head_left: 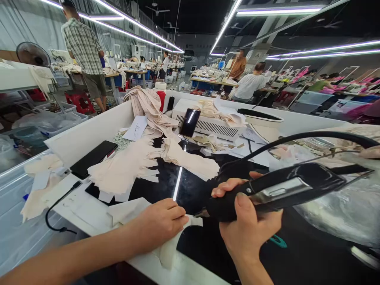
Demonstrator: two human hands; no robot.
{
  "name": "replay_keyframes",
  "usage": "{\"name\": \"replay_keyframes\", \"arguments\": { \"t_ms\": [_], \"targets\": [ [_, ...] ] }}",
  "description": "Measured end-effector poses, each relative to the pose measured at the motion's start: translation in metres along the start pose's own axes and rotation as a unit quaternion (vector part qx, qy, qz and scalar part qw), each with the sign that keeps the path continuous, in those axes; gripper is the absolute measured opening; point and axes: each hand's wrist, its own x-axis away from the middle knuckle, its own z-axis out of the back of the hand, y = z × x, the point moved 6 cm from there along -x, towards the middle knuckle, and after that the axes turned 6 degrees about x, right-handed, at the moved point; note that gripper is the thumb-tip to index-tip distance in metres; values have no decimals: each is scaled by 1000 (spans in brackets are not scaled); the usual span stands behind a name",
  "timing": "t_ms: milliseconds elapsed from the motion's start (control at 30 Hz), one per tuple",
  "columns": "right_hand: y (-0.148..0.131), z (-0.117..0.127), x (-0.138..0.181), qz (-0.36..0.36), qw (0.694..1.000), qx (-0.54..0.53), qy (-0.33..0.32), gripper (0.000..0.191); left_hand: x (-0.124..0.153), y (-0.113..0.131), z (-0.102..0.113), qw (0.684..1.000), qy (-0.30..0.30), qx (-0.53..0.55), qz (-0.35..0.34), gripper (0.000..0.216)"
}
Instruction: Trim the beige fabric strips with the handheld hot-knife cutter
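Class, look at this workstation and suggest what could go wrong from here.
The metal tip of the black handheld tool in the right hand sits close to the left hand; a slip might hurt it. The black cable arching over the tool might snag. The pale fabric pieces, loosely fanned, might scatter if brushed.

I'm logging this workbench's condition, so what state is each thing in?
Left hand: closed on the pale strip.
Right hand: closed around the black handheld tool.
Phone: leaning, screen dark apart from reflected light.
Fabric pieces: piled, fanned out.
Flat black device: lying flat.
Ceiling lights: lit.
Fan: cannot tell whether spinning.
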Motion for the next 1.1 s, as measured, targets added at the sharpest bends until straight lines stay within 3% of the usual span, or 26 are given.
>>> {"name": "replay_keyframes", "arguments": {
  "t_ms": [900, 1100],
  "targets": [
    [-5, 8, -3, 2, 1000, 12, 26, 37, 0, -1, 2, 1000, 19, 3, 17, 14],
    [-11, 4, 7, 6, 1000, -11, -8, 38, 2, -2, 0, 1000, 29, 5, 9, 17]
  ]
}}
